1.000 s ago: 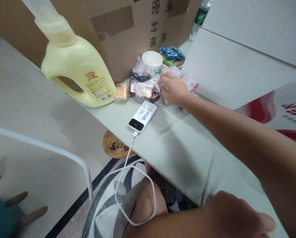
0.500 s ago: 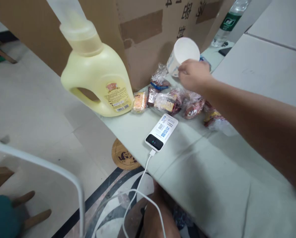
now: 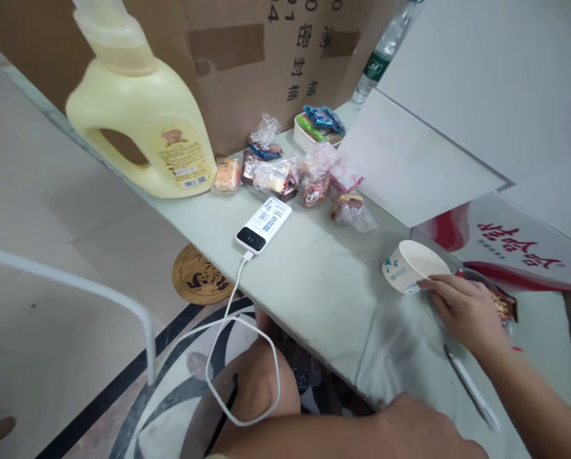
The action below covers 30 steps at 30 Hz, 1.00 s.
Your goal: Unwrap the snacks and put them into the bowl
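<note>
"Two hands are showing; what is each one doing?"

"The right hand (image 3: 462, 312) is gripping the paper cup (image 3: 412, 268) at its near rim, fingers (image 3: 433, 284) curling over the edge. The thumb is hiding behind the cup, so the grip is probably a pinch. The left hand (image 3: 424, 433) is blurring along the bottom edge, and I cannot tell how its fingers are lying."

"Where is the cup sitting?"

"It is tilting on the pale table (image 3: 324, 280), mouth facing up and right, just beside the white carton (image 3: 505, 242) with red print. A pen (image 3: 471, 389) is lying near the wrist."

"And further off?"

"A power bank (image 3: 264, 224) is lying mid-table, its cable (image 3: 218, 331) hanging over the edge. Behind it, snack packets (image 3: 290, 175) are lying in a row between a yellow jug (image 3: 137, 127) and the carton's flap, all in front of a cardboard box (image 3: 266, 57)."
</note>
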Each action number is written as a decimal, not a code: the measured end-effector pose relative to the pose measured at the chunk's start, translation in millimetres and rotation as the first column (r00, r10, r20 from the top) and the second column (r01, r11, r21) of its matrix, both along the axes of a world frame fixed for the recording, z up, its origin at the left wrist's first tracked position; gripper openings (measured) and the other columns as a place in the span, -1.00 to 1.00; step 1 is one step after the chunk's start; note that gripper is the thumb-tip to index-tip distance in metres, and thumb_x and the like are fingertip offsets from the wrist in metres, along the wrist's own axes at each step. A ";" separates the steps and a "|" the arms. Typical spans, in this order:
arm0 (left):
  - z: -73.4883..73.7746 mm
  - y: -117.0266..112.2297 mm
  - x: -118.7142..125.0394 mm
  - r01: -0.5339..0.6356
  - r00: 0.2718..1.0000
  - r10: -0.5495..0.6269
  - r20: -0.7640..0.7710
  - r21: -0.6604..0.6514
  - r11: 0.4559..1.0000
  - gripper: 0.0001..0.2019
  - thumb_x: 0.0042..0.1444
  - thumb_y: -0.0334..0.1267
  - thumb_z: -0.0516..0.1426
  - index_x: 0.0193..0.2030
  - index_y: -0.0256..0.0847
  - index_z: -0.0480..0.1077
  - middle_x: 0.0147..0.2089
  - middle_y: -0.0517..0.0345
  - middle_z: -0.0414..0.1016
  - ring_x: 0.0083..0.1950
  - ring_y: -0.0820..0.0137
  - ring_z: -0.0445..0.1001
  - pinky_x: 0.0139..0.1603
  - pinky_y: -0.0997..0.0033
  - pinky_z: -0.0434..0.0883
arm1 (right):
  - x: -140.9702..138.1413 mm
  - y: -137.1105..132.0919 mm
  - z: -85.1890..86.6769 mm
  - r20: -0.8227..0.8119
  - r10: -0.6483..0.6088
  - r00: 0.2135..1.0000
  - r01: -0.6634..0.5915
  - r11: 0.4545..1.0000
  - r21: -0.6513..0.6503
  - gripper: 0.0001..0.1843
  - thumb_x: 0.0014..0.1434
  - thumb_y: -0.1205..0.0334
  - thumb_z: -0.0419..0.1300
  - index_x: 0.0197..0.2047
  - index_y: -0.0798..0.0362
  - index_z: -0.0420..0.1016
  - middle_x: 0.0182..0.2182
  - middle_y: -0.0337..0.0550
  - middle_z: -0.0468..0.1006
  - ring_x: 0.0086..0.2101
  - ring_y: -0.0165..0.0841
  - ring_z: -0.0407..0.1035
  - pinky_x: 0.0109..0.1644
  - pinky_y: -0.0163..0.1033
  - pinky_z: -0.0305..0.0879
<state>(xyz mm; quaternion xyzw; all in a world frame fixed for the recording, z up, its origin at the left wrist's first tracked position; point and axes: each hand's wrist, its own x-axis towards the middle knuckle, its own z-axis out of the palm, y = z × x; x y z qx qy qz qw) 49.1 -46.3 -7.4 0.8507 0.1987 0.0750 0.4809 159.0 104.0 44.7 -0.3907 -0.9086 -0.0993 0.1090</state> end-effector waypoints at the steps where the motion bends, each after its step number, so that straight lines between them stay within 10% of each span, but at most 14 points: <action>1: 0.7 0.1 -0.2 0.010 1.000 -0.010 -0.004 0.016 1.000 -0.64 0.21 0.05 -0.03 -0.14 -0.12 0.45 -0.30 -0.09 0.63 -0.41 0.14 0.58 -0.55 0.31 0.34 | 7.3 -4.3 -4.9 0.022 -0.003 1.000 0.003 1.000 0.010 -0.71 0.25 0.24 0.06 -0.32 -0.11 0.62 -0.23 -0.08 0.68 -0.27 -0.15 0.58 -0.24 0.01 0.40; 8: -5.8 -3.8 2.1 0.099 0.993 -0.096 -0.072 0.032 0.995 -0.74 0.20 -0.07 0.01 -0.40 -0.15 0.36 -0.32 -0.06 0.62 -0.36 0.12 0.60 -0.52 0.27 0.40 | -7.2 -19.6 5.2 -0.092 0.006 0.996 -0.006 1.000 0.001 -0.75 0.17 0.35 0.09 -0.34 -0.10 0.58 0.01 -0.03 0.58 0.02 -0.01 0.50 -0.02 0.15 0.40; 12: -1.8 7.6 8.7 0.112 0.989 -0.114 -0.091 -0.029 0.993 -0.69 0.14 -0.01 0.05 -0.48 -0.15 0.37 -0.38 0.03 0.58 -0.38 0.16 0.57 -0.54 0.31 0.37 | -74.5 32.3 17.4 -0.089 0.090 0.992 -0.103 0.983 -0.154 -0.65 0.20 0.35 0.04 -0.03 -0.07 0.54 0.03 0.01 0.57 -0.01 -0.09 0.50 0.00 0.03 0.45; 17: 26.1 28.8 -9.1 0.115 0.981 -0.118 -0.151 -0.028 0.993 -0.70 0.18 -0.09 -0.01 -0.27 -0.15 0.49 -0.24 -0.02 0.63 -0.26 0.17 0.62 -0.47 0.32 0.39 | -165.4 111.3 0.8 0.083 -0.055 0.995 0.071 0.977 -0.202 -0.32 0.11 0.40 0.10 0.32 -0.04 0.27 0.31 0.03 0.32 0.23 0.00 0.26 0.18 0.14 0.29; 21: 29.5 34.7 -19.4 0.093 0.982 -0.099 -0.163 -0.040 0.995 -0.65 0.20 -0.11 -0.06 -0.23 -0.19 0.51 -0.21 -0.05 0.64 -0.20 0.16 0.63 -0.40 0.32 0.39 | -192.5 121.5 -12.5 0.186 -0.050 0.981 0.087 0.977 -0.196 -0.47 0.11 0.39 0.16 0.18 0.08 0.42 0.09 0.16 0.48 0.14 0.02 0.31 0.24 0.14 0.17; 26: 7.7 24.1 -10.2 -0.063 0.997 0.064 -0.033 0.032 0.998 -0.66 0.19 -0.10 -0.02 -0.25 -0.17 0.56 -0.29 -0.02 0.64 -0.24 0.16 0.62 -0.36 0.27 0.42 | -145.9 53.0 -0.4 -0.158 -0.052 0.986 0.011 0.968 -0.250 -0.52 0.12 0.26 0.20 0.14 -0.02 0.46 -0.03 0.05 0.48 -0.07 -0.11 0.43 -0.01 -0.02 0.38; 30: -2.9 17.9 -1.9 -0.066 0.997 0.067 -0.046 0.023 0.998 -0.61 0.18 -0.06 -0.02 -0.23 -0.18 0.59 -0.31 -0.08 0.65 -0.31 0.13 0.61 -0.41 0.24 0.43 | -40.1 -43.2 -1.6 -0.644 -0.360 0.675 0.134 0.918 -0.373 -0.36 0.05 0.02 0.32 0.22 -0.21 0.35 -0.03 -0.03 0.50 -0.07 -0.07 0.48 -0.07 0.06 0.45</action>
